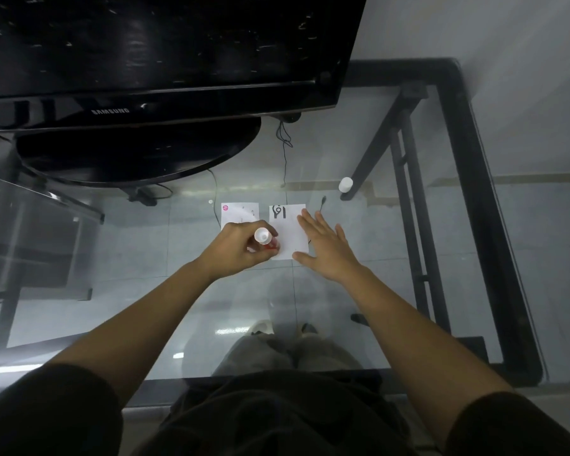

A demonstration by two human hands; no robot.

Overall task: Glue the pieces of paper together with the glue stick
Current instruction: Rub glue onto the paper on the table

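Observation:
Two white paper pieces lie side by side on the glass table. The left paper has a pink dot in its corner. The right paper carries black marks near its far edge. My left hand grips a glue stick with a white end and red body, its tip down on the near left part of the right paper. My right hand lies flat, fingers spread, pressing on the right edge of that paper. The glue stick's white cap stands apart at the far right.
A black Samsung monitor on a round black base fills the far left. Thin cables run behind the papers. The table's black frame runs along the right side. My legs show through the glass.

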